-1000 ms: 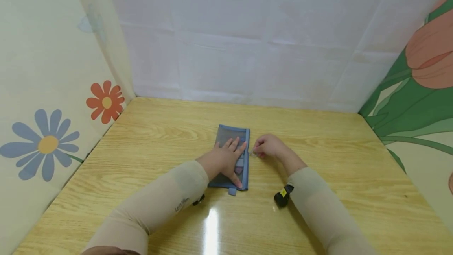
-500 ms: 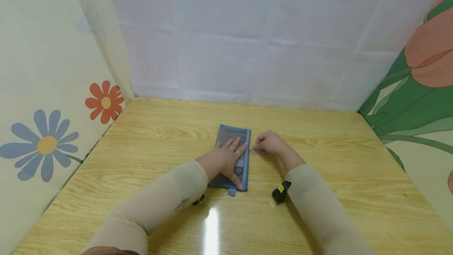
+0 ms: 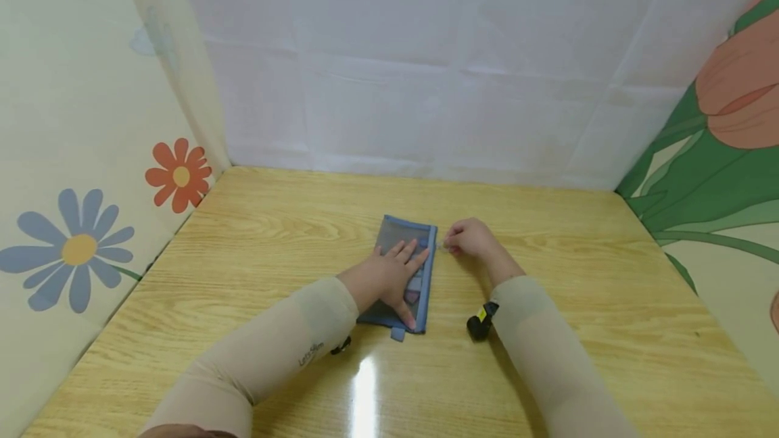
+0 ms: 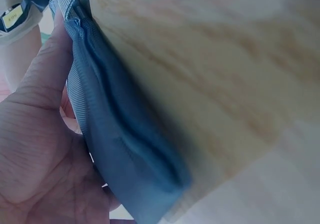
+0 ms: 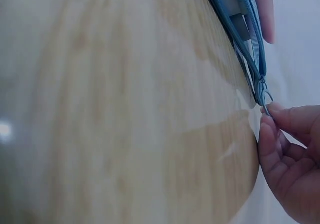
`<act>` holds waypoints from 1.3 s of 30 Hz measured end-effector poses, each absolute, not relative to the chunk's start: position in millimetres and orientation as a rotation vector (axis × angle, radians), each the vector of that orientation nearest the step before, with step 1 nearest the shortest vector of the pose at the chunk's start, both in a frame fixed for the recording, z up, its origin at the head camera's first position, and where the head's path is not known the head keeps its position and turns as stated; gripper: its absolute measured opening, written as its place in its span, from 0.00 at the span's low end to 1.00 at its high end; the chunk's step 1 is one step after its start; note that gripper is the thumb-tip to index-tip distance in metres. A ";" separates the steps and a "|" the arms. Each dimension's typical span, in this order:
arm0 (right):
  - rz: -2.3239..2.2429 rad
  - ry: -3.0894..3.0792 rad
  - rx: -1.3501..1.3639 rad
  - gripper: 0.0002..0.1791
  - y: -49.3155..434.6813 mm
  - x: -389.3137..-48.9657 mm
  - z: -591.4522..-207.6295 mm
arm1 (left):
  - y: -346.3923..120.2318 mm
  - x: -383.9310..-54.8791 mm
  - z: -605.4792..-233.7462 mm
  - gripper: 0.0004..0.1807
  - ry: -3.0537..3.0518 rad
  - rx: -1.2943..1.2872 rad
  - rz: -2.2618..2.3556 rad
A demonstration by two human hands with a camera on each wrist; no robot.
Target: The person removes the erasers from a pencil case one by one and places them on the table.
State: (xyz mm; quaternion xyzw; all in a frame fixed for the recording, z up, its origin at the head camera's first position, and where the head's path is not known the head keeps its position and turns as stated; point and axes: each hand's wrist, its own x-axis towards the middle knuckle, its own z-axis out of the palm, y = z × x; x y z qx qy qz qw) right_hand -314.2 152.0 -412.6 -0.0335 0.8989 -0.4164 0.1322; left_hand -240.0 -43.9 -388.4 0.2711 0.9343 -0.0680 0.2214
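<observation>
A flat blue zip pouch [image 3: 398,228] with a see-through mesh face lies on the table, and small pieces show through the mesh. My left hand [image 3: 389,279] presses on it with fingers spread. The left wrist view shows the pouch's blue edge [image 4: 115,129] beside the palm. My right hand [image 3: 471,238] is at the pouch's right side, toward the far end. Thumb and forefinger pinch the ring-shaped zip pull [image 5: 268,102]. In the right wrist view the zip's edges stand apart behind the slider, with a dark block [image 5: 241,27] showing there.
The wood-grain table [image 3: 292,222] meets a white cloth backdrop [image 3: 377,100] behind. Flower-printed panels [image 3: 79,249] flank it on the left and right. A small fabric tab [image 3: 397,334] sticks out from the pouch's near end.
My right hand has moved away from me along the pouch's right side, still pinching the zip pull. The pouch has shifted and turned slightly to the right under my left hand.
</observation>
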 end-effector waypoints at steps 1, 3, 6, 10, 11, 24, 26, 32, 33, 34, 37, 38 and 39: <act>-1.220 2.604 -0.089 0.05 152.6 -315.0 -413.0 | -43.9 -239.7 -388.4 0.76 2.583 0.754 -0.193; -1.263 2.595 -0.062 0.05 154.1 -316.6 -413.7 | -43.5 -238.6 -388.2 0.76 2.582 0.770 -0.196; -1.330 2.589 -0.023 0.05 157.4 -318.9 -414.9 | -42.7 -236.8 -387.7 0.75 2.577 0.800 -0.177; -1.364 2.592 0.000 0.05 161.7 -321.0 -416.4 | -41.8 -235.7 -387.8 0.75 2.564 0.821 -0.145; -1.368 2.590 0.000 0.05 162.4 -321.4 -416.6 | -41.7 -235.7 -388.0 0.75 2.563 0.821 -0.142; -1.462 2.584 0.093 0.04 165.5 -326.5 -420.6 | -41.6 -235.0 -387.2 0.75 2.554 0.829 -0.127; -1.451 2.588 0.094 0.04 165.7 -326.7 -420.7 | -42.1 -235.7 -387.6 0.75 2.555 0.834 -0.124; -1.384 2.617 0.088 0.06 165.9 -325.8 -419.6 | -43.3 -236.6 -386.0 0.74 2.555 0.854 -0.116; -1.377 2.618 0.087 0.06 165.7 -325.1 -418.8 | -43.3 -236.4 -385.7 0.74 2.555 0.856 -0.112; -1.368 2.621 0.086 0.06 165.6 -324.5 -417.9 | -43.4 -236.4 -385.6 0.74 2.555 0.859 -0.111; -1.332 2.644 0.080 0.07 165.9 -323.3 -416.6 | -43.9 -236.7 -385.9 0.73 2.553 0.867 -0.106; -1.324 2.651 0.083 0.07 166.1 -323.0 -416.2 | -43.8 -237.0 -386.1 0.73 2.552 0.868 -0.102; -1.320 2.654 0.089 0.07 166.4 -322.7 -416.0 | -43.7 -237.2 -386.1 0.73 2.549 0.868 -0.100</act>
